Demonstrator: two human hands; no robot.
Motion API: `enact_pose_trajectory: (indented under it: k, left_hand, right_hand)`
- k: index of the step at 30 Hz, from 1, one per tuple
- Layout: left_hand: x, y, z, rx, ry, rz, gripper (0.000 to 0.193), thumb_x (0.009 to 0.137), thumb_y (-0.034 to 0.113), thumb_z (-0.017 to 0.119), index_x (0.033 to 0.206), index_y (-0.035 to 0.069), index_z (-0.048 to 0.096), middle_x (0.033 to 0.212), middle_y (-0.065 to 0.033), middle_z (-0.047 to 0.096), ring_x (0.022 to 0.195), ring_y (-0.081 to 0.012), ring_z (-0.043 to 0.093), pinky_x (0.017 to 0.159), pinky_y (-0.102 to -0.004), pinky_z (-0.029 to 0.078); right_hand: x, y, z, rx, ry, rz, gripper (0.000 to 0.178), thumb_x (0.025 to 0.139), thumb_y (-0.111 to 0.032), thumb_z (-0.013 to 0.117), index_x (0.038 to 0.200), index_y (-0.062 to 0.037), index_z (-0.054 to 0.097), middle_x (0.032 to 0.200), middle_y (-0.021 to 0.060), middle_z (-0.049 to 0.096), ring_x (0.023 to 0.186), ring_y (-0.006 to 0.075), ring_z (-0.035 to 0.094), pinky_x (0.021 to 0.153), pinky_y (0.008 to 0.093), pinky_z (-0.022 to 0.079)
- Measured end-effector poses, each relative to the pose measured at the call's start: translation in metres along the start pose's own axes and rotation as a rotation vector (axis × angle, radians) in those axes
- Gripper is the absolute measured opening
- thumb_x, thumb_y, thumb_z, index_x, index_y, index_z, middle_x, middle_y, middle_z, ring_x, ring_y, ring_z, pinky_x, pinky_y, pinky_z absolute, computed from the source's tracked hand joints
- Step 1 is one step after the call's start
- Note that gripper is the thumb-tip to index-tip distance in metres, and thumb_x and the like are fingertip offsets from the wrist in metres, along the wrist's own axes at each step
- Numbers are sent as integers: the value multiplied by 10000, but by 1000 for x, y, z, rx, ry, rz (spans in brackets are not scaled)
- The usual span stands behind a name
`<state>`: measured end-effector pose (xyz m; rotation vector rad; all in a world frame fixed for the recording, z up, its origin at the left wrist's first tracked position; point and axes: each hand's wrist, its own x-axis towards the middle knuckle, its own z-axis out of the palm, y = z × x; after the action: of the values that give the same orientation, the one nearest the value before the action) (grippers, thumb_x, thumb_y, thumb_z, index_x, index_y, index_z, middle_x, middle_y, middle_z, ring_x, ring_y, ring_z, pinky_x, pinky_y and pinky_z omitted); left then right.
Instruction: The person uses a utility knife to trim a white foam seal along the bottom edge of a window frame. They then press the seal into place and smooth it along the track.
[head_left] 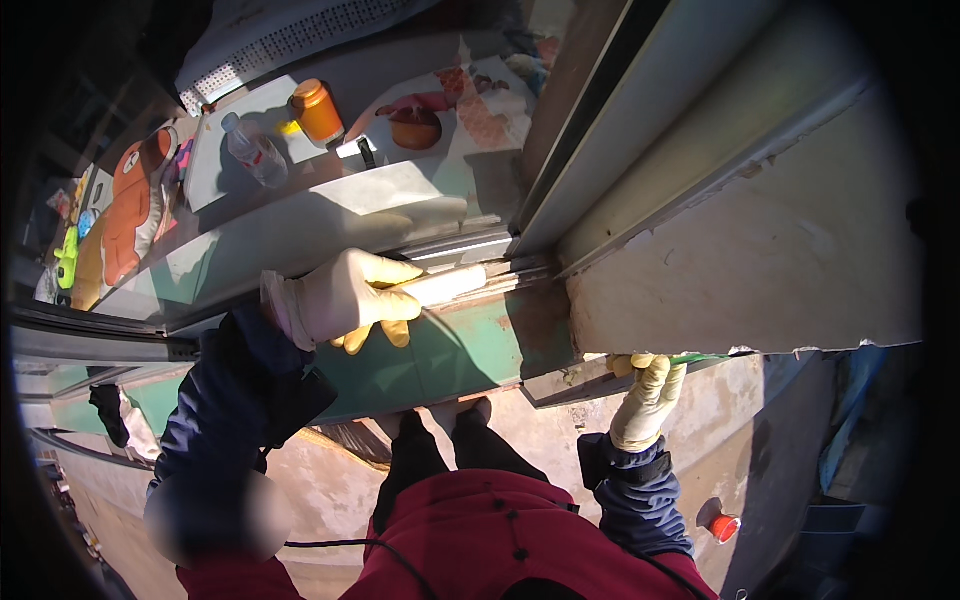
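Note:
My left hand point(350, 300), in a pale yellow rubber glove, is closed round a white oblong piece point(450, 286). I cannot make out whether it is a folded cloth or a solid block. Its far end lies over the window track point(515, 278), above the green sill point(400, 365). To the right, my right hand point(645, 400), gloved the same way, is at the lower edge of the wall corner point(750, 240). Its fingers are closed on a thin green thing point(698, 358), mostly hidden by the hand and the wall edge.
Behind the glass point(330, 215) are an orange jar point(318, 112), a clear plastic bottle point(255, 152), a brown round pot point(415, 128) and an orange plush toy point(135, 210). The window frame point(600, 120) rises at the right. A red-orange round object point(724, 527) is low on the right.

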<state>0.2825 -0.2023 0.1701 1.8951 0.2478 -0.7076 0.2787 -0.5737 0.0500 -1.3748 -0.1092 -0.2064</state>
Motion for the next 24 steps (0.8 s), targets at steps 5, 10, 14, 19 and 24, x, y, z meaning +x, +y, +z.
enact_pose_trajectory:
  k: [5, 10, 14, 19, 24]
  left_hand:
    - [4, 13, -2, 49, -57, -62, 466, 1045, 220, 643, 1405, -76, 611, 787, -105, 747, 456, -92, 553, 427, -231, 417]
    - [15, 27, 6, 67, -114, -27, 500, 1069, 282, 613, 1448, -44, 586, 783, -98, 742, 470, -100, 570, 455, -250, 445]
    - [22, 37, 6, 109, -161, -47, 501, 1075, 309, 608, 1478, 13, 581, 753, -84, 721, 489, -106, 577, 474, -266, 453]
    - [15, 33, 13, 106, -86, -18, 460, 1066, 268, 625, 1459, 30, 616, 752, -66, 713, 517, -84, 551, 498, -262, 448]
    - [16, 19, 23, 196, -1, 159, 444, 1028, 190, 672, 1439, 27, 631, 868, -75, 759, 620, -77, 593, 594, -277, 512]
  right_hand:
    - [-1, 4, -1, -13, 32, 5, 291, 1093, -337, 621, 1244, -90, 598, 934, 20, 681, 780, 184, 649, 726, 363, 543]
    - [0, 2, -2, 1, 16, 22, 287, 1094, -340, 620, 1244, -96, 602, 950, 22, 692, 784, 180, 653, 720, 355, 536]
    - [-1, 0, -3, -22, 13, 28, 288, 1091, -346, 624, 1231, -94, 608, 954, 27, 693, 782, 177, 649, 717, 348, 531]
    - [-1, 2, -2, -16, 47, 11, 280, 1091, -339, 624, 1214, -88, 613, 944, 32, 688, 774, 178, 643, 716, 349, 532]
    - [0, 0, -1, -17, 16, 3, 275, 1091, -334, 624, 1203, -83, 613, 935, 28, 680, 768, 179, 635, 718, 353, 532]
